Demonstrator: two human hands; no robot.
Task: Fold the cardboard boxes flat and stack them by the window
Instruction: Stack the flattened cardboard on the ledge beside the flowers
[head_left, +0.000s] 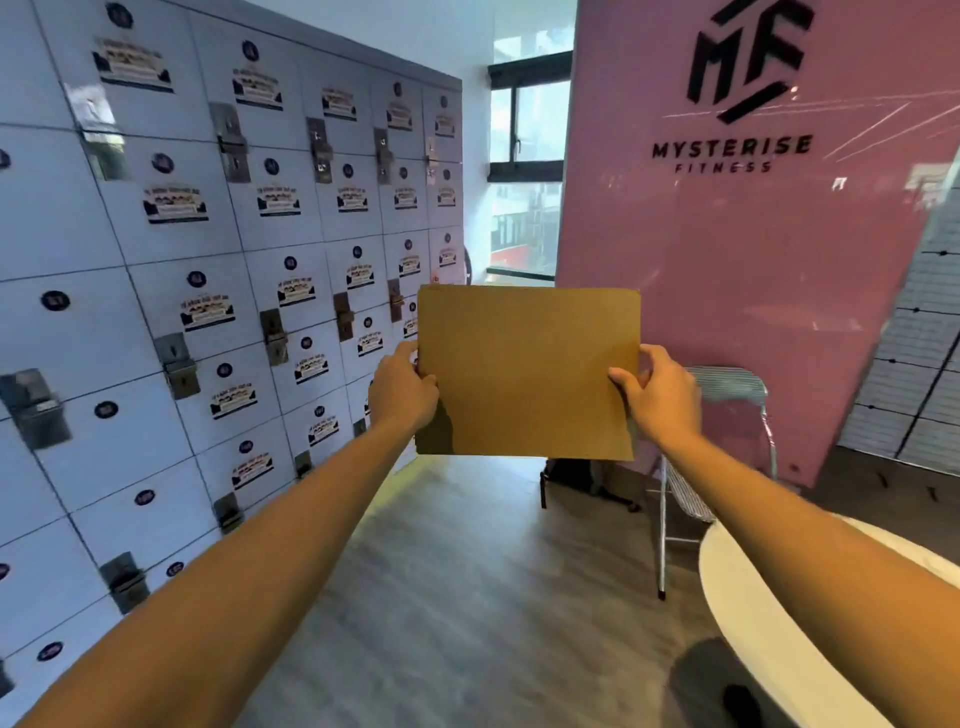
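Head camera view: a person holds a flattened cardboard box (527, 371) upright at arm's length, in the air above a grey wood-look floor (457, 597). The left hand (402, 387) grips the box's left edge, thumb on the near face, fingers hidden behind it. The right hand (657, 395) pinches the right edge the same way, thumb in front, fingers wrapped behind. A window (524, 171) shows ahead, between a wall of white lockers (208, 270) on the left and a pink fitness-brand panel (753, 234) on the right. A folding chair (727, 415) stands below the panel, and a round white counter (753, 597) curves in at lower right. No stack is visible. Risk: the sheet blocks the view of the floor under the window, so a dark bag (571, 475) lying there could trip the person or get in the way of the stack.
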